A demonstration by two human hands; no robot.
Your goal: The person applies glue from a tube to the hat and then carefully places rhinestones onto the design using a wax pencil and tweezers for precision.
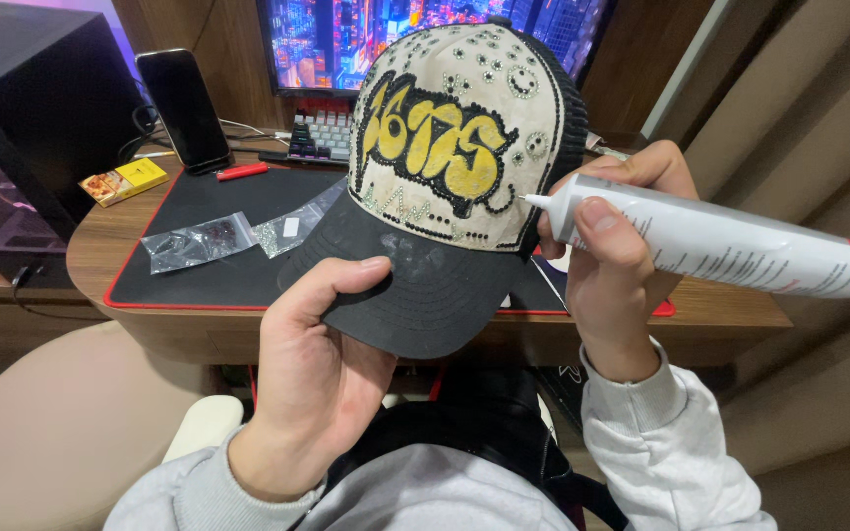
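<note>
My left hand [322,344] grips the black brim of a cap [445,138], holding it up in front of me. The cap has a cream front panel with yellow graffiti lettering outlined in black and many small rhinestones. My right hand [612,265] holds a white glue tube [730,246], its pointed nozzle touching the right edge of the cap's front panel. The tube's tail runs off to the right.
A wooden desk [720,305] carries a black mat with red edging [238,280], two small clear bags of stones [199,241], a red lighter [243,170], a yellow box [125,182], an upright phone [184,108], a keyboard [322,133], a monitor and a black speaker [36,88].
</note>
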